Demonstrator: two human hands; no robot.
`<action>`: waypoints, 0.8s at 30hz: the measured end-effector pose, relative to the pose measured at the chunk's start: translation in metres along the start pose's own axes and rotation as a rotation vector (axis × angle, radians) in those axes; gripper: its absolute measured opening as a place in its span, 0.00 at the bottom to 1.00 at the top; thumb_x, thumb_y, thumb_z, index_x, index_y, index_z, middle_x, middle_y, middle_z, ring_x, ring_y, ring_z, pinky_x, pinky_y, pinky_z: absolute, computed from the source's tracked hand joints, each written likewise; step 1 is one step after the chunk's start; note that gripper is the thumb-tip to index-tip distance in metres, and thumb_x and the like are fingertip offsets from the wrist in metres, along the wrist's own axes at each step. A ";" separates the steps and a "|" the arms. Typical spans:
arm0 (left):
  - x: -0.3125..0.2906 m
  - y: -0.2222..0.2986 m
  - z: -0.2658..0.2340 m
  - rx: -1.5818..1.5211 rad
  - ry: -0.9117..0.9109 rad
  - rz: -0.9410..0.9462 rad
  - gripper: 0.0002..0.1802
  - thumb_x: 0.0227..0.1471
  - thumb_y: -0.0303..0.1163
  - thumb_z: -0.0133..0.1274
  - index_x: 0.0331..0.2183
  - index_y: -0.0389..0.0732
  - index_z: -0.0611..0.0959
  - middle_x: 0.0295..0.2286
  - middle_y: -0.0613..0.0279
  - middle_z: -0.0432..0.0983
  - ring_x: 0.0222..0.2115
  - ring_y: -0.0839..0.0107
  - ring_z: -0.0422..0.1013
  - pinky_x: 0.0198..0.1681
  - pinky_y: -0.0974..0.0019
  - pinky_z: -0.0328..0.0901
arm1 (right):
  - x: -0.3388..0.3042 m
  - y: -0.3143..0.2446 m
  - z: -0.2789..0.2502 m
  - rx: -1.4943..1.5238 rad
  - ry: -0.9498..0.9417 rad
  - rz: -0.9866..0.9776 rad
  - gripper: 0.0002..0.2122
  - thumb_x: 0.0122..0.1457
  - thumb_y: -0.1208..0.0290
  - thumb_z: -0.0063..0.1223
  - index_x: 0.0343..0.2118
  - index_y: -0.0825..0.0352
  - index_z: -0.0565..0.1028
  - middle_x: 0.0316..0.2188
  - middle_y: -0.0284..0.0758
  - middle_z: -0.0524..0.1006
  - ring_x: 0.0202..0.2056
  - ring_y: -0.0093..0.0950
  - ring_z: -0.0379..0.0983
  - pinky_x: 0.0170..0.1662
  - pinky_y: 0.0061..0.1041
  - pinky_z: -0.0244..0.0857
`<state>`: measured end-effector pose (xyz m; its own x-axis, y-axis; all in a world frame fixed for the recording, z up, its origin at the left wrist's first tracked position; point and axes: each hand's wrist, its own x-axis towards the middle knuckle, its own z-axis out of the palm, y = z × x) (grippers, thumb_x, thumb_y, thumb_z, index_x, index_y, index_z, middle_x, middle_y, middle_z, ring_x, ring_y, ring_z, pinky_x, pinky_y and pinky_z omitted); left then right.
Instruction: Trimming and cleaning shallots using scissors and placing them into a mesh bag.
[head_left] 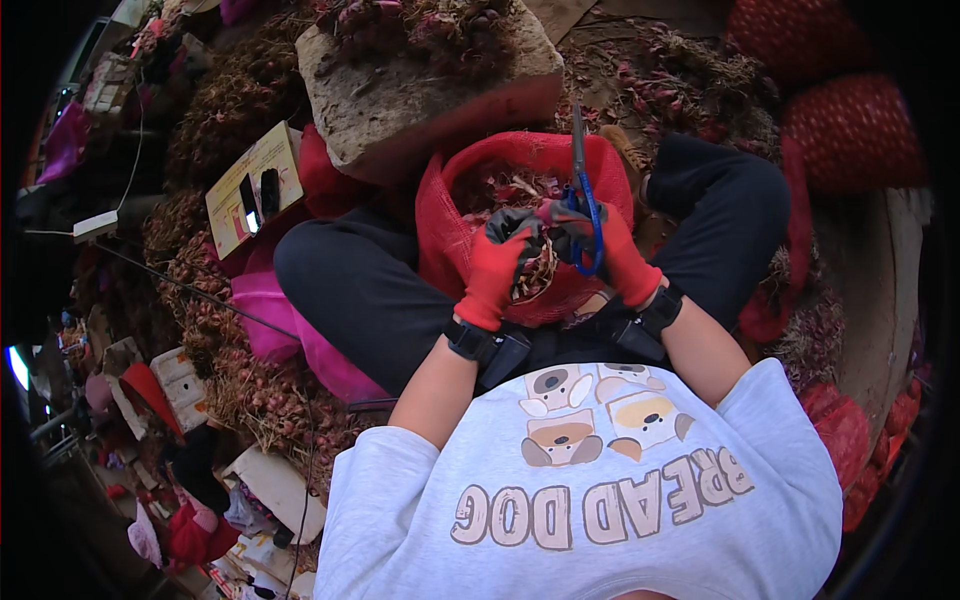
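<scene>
Both my hands wear red gloves with dark grey fingers, close together over an open red mesh sack [440,215] between my legs. My left hand [498,262] is closed round a bunch of shallots [537,272], whose dry stems hang below the fingers. A reddish bulb shows between the two hands. Scissors [596,235] with blue handles are gripped in my right hand [612,245], blades pointing up and away from me. Whether the blades are apart is hard to see. Inside the sack lie loose shallots and dry skins [505,185].
Beyond the sack stands a rough block [420,95] with shallots on top. A yellowish board [255,185] carrying a phone [250,203] is left of it. Heaps of shallots with dry stems [260,385] spread along my left. Full red mesh sacks [850,130] stand far right.
</scene>
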<state>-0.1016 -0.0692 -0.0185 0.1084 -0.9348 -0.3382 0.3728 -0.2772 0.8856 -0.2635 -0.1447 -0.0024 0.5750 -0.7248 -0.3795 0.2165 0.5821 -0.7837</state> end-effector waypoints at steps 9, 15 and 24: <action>-0.001 -0.005 -0.013 0.134 -0.125 0.221 0.06 0.48 0.21 0.49 0.32 0.34 0.77 0.30 0.63 0.73 0.31 0.76 0.70 0.34 0.73 0.65 | 0.006 0.012 0.004 -0.454 0.028 -0.277 0.10 0.51 0.74 0.58 0.36 0.68 0.73 0.30 0.31 0.75 0.32 0.17 0.71 0.37 0.18 0.66; -0.001 -0.003 0.016 0.162 0.058 0.167 0.05 0.44 0.23 0.55 0.28 0.36 0.77 0.22 0.66 0.71 0.26 0.77 0.69 0.31 0.73 0.63 | 0.000 0.006 -0.005 0.112 -0.022 -0.007 0.10 0.54 0.70 0.54 0.37 0.69 0.72 0.28 0.33 0.75 0.26 0.20 0.72 0.28 0.18 0.66; -0.002 -0.009 0.015 0.557 0.028 0.305 0.10 0.45 0.26 0.53 0.34 0.37 0.77 0.27 0.61 0.73 0.24 0.75 0.67 0.29 0.73 0.63 | 0.006 -0.007 -0.003 0.003 0.126 0.012 0.14 0.56 0.63 0.51 0.41 0.67 0.71 0.22 0.30 0.72 0.21 0.20 0.69 0.24 0.17 0.62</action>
<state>-0.1191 -0.0683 -0.0207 0.1604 -0.9860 -0.0460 -0.2132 -0.0801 0.9737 -0.2641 -0.1544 -0.0005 0.4737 -0.7583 -0.4479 0.2128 0.5920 -0.7773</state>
